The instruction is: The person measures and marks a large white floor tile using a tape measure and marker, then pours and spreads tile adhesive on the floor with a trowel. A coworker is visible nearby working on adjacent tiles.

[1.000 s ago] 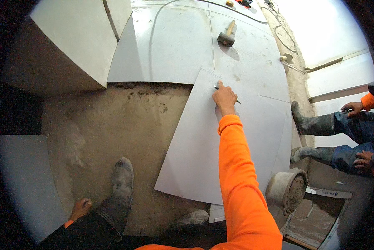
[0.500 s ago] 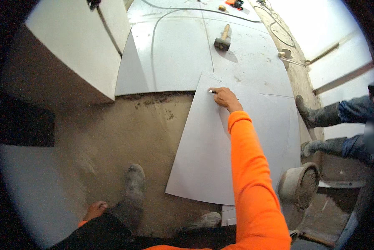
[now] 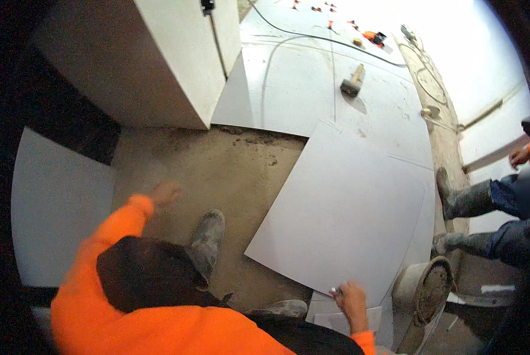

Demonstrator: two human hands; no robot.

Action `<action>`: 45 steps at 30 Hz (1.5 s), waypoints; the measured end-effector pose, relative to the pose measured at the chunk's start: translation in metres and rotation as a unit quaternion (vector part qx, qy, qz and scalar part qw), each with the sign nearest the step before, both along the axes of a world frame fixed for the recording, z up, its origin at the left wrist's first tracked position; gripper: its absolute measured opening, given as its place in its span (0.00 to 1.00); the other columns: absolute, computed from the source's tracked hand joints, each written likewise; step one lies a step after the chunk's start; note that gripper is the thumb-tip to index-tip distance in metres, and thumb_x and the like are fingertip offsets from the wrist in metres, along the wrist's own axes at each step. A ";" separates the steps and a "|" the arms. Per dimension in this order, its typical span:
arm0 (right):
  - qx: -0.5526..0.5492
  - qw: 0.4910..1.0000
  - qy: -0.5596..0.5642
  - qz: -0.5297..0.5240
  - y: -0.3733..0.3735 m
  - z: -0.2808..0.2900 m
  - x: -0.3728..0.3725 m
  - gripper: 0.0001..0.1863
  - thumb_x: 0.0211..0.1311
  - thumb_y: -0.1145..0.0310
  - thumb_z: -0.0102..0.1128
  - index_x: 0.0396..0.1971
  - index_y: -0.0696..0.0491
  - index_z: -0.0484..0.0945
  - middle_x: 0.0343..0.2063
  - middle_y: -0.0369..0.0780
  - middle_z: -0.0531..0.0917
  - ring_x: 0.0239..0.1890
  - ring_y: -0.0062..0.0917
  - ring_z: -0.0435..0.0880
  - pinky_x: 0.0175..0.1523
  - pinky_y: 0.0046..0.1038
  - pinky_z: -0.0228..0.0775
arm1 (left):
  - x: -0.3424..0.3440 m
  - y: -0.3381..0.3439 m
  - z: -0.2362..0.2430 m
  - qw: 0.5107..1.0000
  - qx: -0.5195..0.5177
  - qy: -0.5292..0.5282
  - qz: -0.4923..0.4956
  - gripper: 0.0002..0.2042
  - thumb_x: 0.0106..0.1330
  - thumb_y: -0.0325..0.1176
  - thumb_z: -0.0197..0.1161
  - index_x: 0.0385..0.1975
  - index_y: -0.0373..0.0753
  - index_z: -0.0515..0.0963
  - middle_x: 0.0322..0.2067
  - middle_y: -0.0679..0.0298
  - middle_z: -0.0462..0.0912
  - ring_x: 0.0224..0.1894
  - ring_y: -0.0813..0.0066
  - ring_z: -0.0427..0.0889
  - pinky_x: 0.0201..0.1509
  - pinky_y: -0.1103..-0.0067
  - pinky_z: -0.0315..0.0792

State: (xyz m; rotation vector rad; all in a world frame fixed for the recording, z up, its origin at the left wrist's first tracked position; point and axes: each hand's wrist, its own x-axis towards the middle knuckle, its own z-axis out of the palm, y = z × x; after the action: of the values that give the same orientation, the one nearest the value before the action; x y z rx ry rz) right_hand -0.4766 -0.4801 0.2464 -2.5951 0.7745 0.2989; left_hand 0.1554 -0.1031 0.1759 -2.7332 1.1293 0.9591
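My right hand (image 3: 351, 300), fingers closed on a small white-ended pen (image 3: 337, 291), is at the near edge of a large pale tile (image 3: 330, 207). The tile lies at an angle, overlapping the laid tiles (image 3: 282, 89); whether my fingers touch its edge I cannot tell. My left hand (image 3: 165, 193) is stretched over the bare grey-brown floor (image 3: 217, 154), left of the tile, its fingers smeared by motion. A wood-handled mallet (image 3: 351, 86) rests on the laid tiles beyond.
A white block (image 3: 170, 59) rises at back left; another tile (image 3: 58, 213) is at left. A co-worker's booted legs (image 3: 472, 198) are at right, beside a mortar bucket (image 3: 427, 290). A cable (image 3: 312, 34), orange tool (image 3: 374, 38) and small pieces lie at the back.
My right hand has moved from the tile's far part back to its near edge, still with the pen. My left hand has swung up and forward over the bare floor.
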 end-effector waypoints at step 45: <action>0.046 0.856 -0.036 -0.513 0.131 -0.011 -0.094 0.20 0.73 0.54 0.56 0.35 0.60 0.78 0.37 0.57 0.82 0.41 0.57 0.81 0.46 0.54 0.71 | -0.164 -0.323 0.034 0.776 0.031 0.096 -0.623 0.22 0.71 0.51 0.61 0.39 0.34 0.87 0.40 0.46 0.88 0.43 0.44 0.87 0.49 0.55 0.80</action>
State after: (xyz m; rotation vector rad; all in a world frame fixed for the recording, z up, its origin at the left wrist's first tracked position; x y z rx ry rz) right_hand -0.5706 -0.3493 0.2350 -1.7375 1.8819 -0.0930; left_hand -0.0086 -0.4260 0.2104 -1.1906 2.2998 0.9099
